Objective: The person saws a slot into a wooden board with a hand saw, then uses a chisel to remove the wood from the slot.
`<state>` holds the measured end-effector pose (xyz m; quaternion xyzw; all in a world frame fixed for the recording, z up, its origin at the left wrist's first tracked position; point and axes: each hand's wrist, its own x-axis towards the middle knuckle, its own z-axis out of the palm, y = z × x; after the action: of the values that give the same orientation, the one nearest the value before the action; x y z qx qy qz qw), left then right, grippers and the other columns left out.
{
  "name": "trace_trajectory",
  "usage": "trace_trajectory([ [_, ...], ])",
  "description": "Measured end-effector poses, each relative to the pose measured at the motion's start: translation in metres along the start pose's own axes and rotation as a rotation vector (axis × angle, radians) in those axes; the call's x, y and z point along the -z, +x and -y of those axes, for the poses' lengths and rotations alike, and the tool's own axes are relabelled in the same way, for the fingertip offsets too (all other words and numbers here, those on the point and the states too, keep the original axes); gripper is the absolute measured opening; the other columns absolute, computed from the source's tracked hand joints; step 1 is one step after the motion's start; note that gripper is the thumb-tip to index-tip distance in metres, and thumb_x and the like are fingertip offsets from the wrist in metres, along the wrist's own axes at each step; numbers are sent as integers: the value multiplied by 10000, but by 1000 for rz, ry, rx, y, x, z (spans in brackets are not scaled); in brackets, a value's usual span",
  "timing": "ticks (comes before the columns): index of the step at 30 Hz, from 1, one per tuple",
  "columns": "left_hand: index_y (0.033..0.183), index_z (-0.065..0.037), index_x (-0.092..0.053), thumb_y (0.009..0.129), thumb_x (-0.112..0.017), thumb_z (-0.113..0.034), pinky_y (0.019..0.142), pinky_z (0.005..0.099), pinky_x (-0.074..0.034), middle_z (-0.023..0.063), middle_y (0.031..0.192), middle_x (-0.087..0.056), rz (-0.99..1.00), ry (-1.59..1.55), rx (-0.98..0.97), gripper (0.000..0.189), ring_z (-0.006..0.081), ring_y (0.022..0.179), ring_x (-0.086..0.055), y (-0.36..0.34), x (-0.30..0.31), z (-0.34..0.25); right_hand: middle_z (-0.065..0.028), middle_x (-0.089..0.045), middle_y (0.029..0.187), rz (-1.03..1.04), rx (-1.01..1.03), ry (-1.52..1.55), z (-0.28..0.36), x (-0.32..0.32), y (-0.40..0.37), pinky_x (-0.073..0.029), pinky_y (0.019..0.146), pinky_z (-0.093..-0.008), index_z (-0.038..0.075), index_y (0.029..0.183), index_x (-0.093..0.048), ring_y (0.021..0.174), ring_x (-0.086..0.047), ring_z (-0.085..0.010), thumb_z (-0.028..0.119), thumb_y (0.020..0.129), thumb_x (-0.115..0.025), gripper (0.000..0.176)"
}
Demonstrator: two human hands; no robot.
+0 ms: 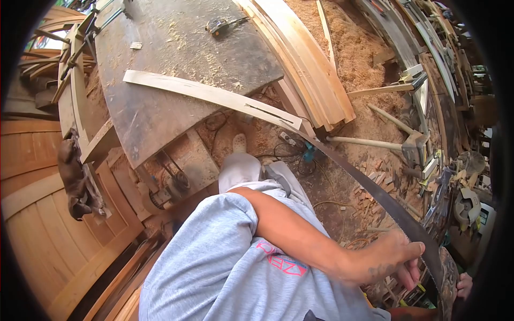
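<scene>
A long handsaw runs diagonally across the right side, its narrow tip beside the end of a pale wooden board. My right hand, at the lower right edge, is closed around the worn handle; only some fingers show. My left hand reaches across my body with curled fingers, its thumb against the toothed edge near the handle; part of the grip is hidden. The board lies on the grey worktable and overhangs its near edge, with a dark slot near that end.
Sawdust and a tape measure lie on the worktable. Long planks are stacked beside it. Wood scraps, cords and a blue tool lie on the floor. A brown dog rests at left near wooden panels.
</scene>
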<state>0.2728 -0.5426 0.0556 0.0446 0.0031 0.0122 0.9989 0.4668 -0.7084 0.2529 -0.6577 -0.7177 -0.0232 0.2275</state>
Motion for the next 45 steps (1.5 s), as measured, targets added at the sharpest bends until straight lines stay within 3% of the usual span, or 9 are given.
trace_trajectory([
  [9,785,8,-613,1012,-500,-401,608,271,-532,125,773,-688,6,-34,-2,481,184,648,-700,2,-1,-23,-181,-640,876,-45,66,245,-4,-16,30,-575,747,-456,-40,1028,-578,809,-653,-341,318,942,-600,369],
  [12,790,5,-588,1014,-502,-406,594,268,-534,143,766,-680,29,-47,-30,476,198,639,-698,8,-2,-21,-191,-641,879,-83,-36,133,2,-11,36,-579,758,-460,-48,1029,-589,817,-658,-336,275,931,-609,339],
  [13,790,11,-578,1018,-498,-400,601,274,-542,151,764,-678,31,-76,-32,477,205,632,-697,10,-3,-21,-199,-643,899,10,-103,214,-1,0,39,-577,781,-466,-53,1035,-592,838,-660,-333,271,924,-621,344],
  [27,791,32,-554,1043,-435,-352,613,315,-543,162,764,-673,45,-96,-3,474,233,603,-687,16,-9,-29,-232,-641,916,-60,-140,194,-6,-1,36,-581,799,-488,-45,1027,-553,859,-660,-350,229,878,-702,346],
  [29,799,25,-518,1011,-415,-281,559,355,-544,179,691,-645,-12,-101,-9,386,269,528,-657,14,-14,-29,-236,-639,912,-91,-158,194,-5,-3,33,-582,799,-489,-43,1018,-546,859,-660,-353,223,871,-712,346],
  [33,800,23,-516,1011,-411,-284,561,361,-541,174,698,-649,2,-98,-8,387,267,534,-659,12,-12,-31,-245,-634,892,-166,-206,188,-7,0,27,-583,793,-486,-40,987,-532,854,-658,-360,208,858,-730,343],
  [35,809,30,-554,1023,-443,-346,594,304,-536,156,750,-673,16,-61,10,447,229,606,-689,11,-10,-37,-249,-632,882,-191,-217,189,-9,-1,24,-583,790,-485,-39,971,-525,851,-657,-363,201,852,-739,343],
  [42,809,23,-523,1030,-429,-336,587,315,-547,174,766,-667,12,-88,16,432,225,620,-690,13,-5,-33,-225,-609,803,-134,-209,175,-10,-3,28,-580,779,-484,-40,938,-517,779,-648,-343,158,857,-722,296],
  [45,828,21,-523,1036,-426,-338,612,327,-559,184,776,-666,22,-137,-11,426,231,635,-693,12,0,-36,-203,-601,777,-181,-277,15,-4,-10,33,-578,760,-479,-41,924,-525,758,-640,-318,202,873,-707,307],
])
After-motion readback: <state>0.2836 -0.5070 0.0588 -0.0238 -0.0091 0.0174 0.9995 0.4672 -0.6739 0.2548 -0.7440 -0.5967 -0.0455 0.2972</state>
